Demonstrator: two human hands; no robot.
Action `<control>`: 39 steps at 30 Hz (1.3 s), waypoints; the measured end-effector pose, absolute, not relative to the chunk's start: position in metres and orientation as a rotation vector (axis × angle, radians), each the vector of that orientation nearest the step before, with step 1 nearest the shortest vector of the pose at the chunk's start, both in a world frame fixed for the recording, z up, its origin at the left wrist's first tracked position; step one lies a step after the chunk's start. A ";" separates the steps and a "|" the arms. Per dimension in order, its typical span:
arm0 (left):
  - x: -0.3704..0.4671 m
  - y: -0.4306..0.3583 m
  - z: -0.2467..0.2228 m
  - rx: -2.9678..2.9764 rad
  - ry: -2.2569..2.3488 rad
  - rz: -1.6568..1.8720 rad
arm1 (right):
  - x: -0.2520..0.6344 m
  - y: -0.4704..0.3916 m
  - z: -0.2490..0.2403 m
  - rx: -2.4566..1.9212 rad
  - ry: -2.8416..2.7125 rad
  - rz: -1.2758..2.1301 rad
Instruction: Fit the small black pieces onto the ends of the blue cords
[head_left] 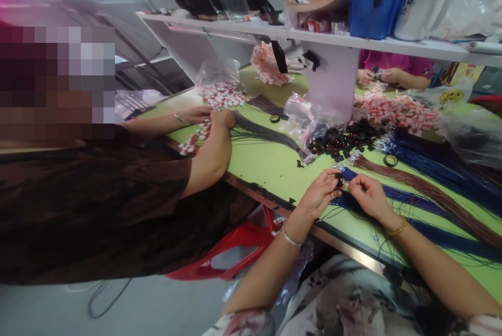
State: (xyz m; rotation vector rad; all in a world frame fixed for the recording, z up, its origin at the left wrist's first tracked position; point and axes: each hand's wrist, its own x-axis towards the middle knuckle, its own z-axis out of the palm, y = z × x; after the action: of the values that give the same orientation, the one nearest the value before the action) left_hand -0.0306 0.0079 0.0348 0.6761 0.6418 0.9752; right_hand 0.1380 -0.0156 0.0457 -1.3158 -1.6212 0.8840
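My left hand (322, 190) pinches a small black connector housing (339, 181) between thumb and fingers. Close beside it, my right hand (367, 196) is closed in a pinch on a thin wire, its silvery tip at the housing; the fingers hide most of it. Under and behind both hands lie blue wires (415, 197) in bundles with metal terminals at their ends. A brown wire bundle (415, 181) runs alongside. Just beyond sits a heap of black connector housings (339, 142).
At left a co-worker's hands (219, 116) handle grey wires (262, 132) beside red-and-white connectors (223, 94). Another person's hands (386, 75) work across the table (270, 168). A shelf (251, 26) with a blue bin (374, 14) spans above. Tape rolls (390, 160) and a red stool (223, 249) are nearby.
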 end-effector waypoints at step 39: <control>-0.017 -0.019 0.018 0.748 0.929 1.088 | 0.133 -0.025 0.035 -1.349 -2.125 0.542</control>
State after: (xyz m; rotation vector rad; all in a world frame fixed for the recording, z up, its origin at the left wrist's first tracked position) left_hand -0.0166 -0.0192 0.0180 0.7481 0.9292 1.0879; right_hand 0.1329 -0.0250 0.0347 -1.3491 -2.1247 0.5421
